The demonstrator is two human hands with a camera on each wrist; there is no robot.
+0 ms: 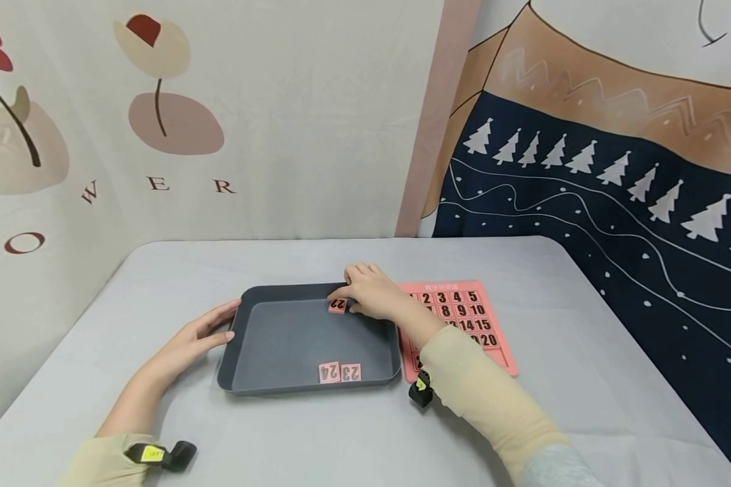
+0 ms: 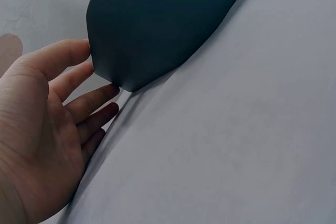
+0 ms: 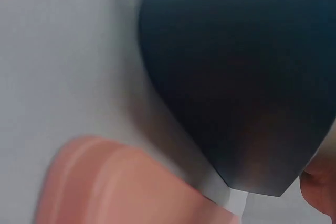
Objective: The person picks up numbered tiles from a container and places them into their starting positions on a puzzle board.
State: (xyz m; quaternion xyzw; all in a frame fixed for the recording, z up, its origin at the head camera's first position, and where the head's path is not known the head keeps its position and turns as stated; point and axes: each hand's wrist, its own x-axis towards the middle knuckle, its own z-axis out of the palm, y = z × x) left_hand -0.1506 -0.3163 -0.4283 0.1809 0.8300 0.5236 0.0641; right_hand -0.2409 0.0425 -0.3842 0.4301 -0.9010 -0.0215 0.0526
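A dark grey tray [image 1: 280,338] lies on the table in the head view. Along its left rim rests my left hand [image 1: 185,345], thumb and fingers spread; in the left wrist view its fingertips [image 2: 107,93] meet the tray's outer wall [image 2: 157,30]. Over the far right corner of the tray, my right hand [image 1: 374,294] has its index finger and thumb around a pink tile numbered 22 [image 1: 337,306]. Two more pink number tiles, 24 [image 1: 329,373] and 23 [image 1: 350,372], lie upside down near the front rim. Most of the right hand is hidden in the right wrist view.
Right of the tray, a pink number board [image 1: 505,358] lies partly under my right forearm, bearing rows of black numbers. Its rounded corner [image 3: 100,177] shows in the right wrist view. A light cloth covers the table [image 1: 268,433]; printed curtains [image 1: 317,135] hang behind.
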